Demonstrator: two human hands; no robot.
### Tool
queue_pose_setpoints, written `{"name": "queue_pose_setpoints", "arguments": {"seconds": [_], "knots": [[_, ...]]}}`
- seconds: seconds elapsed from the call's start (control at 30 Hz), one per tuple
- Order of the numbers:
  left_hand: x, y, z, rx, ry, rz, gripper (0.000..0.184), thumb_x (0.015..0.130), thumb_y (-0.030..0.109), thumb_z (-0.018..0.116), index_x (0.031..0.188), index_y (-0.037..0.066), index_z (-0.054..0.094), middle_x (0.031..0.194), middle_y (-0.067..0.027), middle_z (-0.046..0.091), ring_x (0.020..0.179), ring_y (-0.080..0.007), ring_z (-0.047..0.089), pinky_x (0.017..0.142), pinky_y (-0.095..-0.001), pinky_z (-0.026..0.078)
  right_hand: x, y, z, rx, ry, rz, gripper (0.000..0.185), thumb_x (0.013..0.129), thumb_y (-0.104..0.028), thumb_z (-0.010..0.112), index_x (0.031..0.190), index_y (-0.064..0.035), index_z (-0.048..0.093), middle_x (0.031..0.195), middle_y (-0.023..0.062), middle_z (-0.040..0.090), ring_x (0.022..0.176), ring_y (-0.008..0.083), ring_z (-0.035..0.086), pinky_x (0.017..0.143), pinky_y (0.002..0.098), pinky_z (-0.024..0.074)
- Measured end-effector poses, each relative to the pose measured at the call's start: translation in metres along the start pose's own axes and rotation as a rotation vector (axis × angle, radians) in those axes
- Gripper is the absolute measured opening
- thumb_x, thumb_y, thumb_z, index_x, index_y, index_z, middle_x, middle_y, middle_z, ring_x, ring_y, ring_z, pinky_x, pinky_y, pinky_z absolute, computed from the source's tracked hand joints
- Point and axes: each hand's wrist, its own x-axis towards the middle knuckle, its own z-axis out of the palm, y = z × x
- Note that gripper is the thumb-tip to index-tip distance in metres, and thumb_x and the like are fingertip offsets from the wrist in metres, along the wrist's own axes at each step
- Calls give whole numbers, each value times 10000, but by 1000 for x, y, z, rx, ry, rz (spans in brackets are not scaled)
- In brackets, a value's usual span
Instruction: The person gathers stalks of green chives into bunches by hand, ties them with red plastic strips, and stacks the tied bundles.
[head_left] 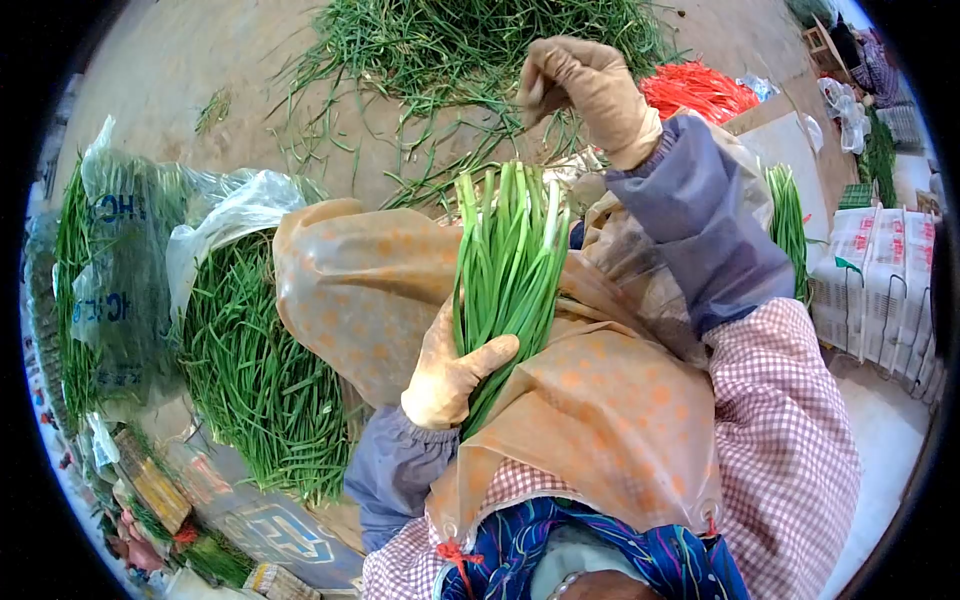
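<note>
Gloved hands [590, 95]: 2 | hand-held green bundle [510, 265]: 1 | loose green heap [490, 45]: 1 | red strip pile [698, 90]: 1 | apron [610, 385]: 1

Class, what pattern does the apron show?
Orange spots on the tan apron; best in the head view.

The bundle of stalks [512, 260] is bright green and whitish, the gloves [612, 105] beige, the apron [590, 400] tan with orange spots, the shirt [785, 400] checked dull red and white, the sleeve covers [705, 215] grey-blue.

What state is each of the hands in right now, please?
Left hand: closed around a bunch of green stalks.
Right hand: curled; whether it holds anything cannot be told.
</note>
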Motion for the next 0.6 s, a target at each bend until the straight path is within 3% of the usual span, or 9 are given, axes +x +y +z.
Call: {"name": "queue_pose_setpoints", "arguments": {"seconds": [0.03,0.1,0.17,0.3,0.33,0.43,0.47,0.5,0.6], "knots": [[1,0,0,-3,-9,4,629,818,-47,643,1386,7,376,1299,-108,542,1171,-195,537,1028,-339,400,-3,0,2,-14,-141,72,305,951,-332,577,907,-42,658,788,59,657,717,161,650,677,300,547],[3,0,1,-1,-36,-6,626,825,-32,642,1389,5,374,1305,-110,538,1177,-195,533,1031,-340,397,-12,-20,31,-461,-337,204,308,899,-338,652,969,-38,670,833,62,665,758,152,639,713,296,530],[4,1,2,5,-55,-17,608,846,-3,634,1394,5,370,1312,-111,533,1181,-197,530,1034,-342,395,-18,-26,46,-606,-491,380,309,858,-305,700,1006,-35,676,815,42,663,741,128,616,692,280,510],[-1,1,-1,-48,13,-47,545,926,120,587,1408,7,358,1328,-119,519,1186,-206,528,1038,-346,394,-14,-26,48,-358,-564,496,248,858,-254,703,964,-30,690,776,11,661,721,87,592,663,263,493],[-2,-1,-2,-84,46,-53,533,948,159,571,1411,7,355,1332,-121,515,1187,-208,528,1039,-348,395,-15,-18,47,-338,-552,386,214,875,-227,687,958,-30,694,783,5,664,739,79,602,664,254,496],[-1,-1,-4,-141,9,-54,503,986,238,515,1409,11,361,1322,-123,524,1179,-216,535,1036,-352,400,-20,3,46,-36,-290,334,194,890,-206,672,952,-24,697,794,11,672,760,75,608,677,258,501],[0,-1,0,-113,20,-42,511,990,282,502,1399,4,371,1307,-128,536,1167,-218,547,1026,-348,407,-19,2,46,-73,-168,221,157,901,-180,654,927,-31,700,804,41,680,774,104,631,706,276,518],[0,-2,-2,-129,26,-52,518,989,299,500,1393,-1,376,1304,-130,539,1162,-218,551,1021,-346,411,-16,12,38,85,-122,55,146,916,-174,630,916,-42,693,839,70,687,770,155,653,729,313,536],[-1,-9,-11,-147,47,-72,543,984,349,494,1374,-16,392,1297,-136,545,1152,-216,558,1005,-339,423,6,14,-20,415,163,-110,226,956,-221,567,1040,-28,647,934,101,687,819,215,680,781,352,566]]}}
